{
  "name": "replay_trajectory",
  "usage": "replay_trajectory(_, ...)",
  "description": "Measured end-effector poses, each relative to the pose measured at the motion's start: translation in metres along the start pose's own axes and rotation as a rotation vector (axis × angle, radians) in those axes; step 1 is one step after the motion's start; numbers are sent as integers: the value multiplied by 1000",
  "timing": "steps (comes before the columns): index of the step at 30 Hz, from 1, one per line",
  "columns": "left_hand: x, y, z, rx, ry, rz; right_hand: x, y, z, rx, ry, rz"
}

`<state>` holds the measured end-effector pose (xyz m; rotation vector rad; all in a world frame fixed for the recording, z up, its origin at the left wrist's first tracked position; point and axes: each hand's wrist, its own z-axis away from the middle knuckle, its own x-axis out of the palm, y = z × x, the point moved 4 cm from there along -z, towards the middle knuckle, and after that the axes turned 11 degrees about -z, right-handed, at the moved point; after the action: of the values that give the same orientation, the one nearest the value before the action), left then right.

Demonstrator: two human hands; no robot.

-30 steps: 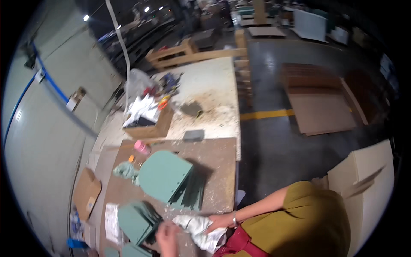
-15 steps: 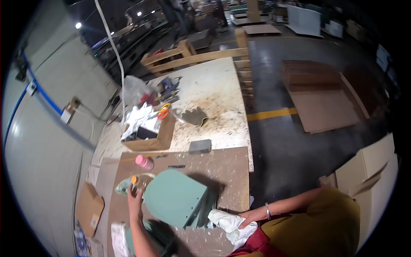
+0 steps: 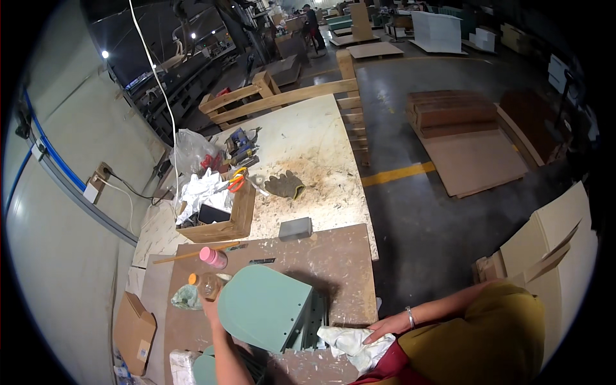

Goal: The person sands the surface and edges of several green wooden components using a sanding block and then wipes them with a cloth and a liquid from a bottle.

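Low at the table's left, my left hand is up against a small clear bottle with an orange cap, its fingers closed about the bottle and mostly hidden. Just right of it stands a stack of pale green panels, rounded at one end, with small dark holes along the straight edge. My right hand, a silver bracelet at its wrist, grips a crumpled white cloth beside the stack's right side. More green panels lie partly behind my left forearm.
A pink bottle, a dark cutter-like tool and a grey block lie beyond the panels. Farther off are a cardboard box with rags and orange scissors, and a grey glove. Brown boards are stacked on the floor at right.
My left hand, earlier reaching with fingers spread at the orange-capped bottle, is now closed around it. My right hand still holds the cloth. The whole view has shifted slightly.
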<state>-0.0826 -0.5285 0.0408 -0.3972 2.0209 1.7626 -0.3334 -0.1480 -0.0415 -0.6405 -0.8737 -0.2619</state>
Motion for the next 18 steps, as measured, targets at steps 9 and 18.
replay_trajectory(9, -146, 92, 112, 219, 347, 147, 17, 18, 6, -171, 102, -332)
replay_trajectory(18, -122, 81, 371, -108, 14, -187, 76, -2, -10, -466, 73, -162)
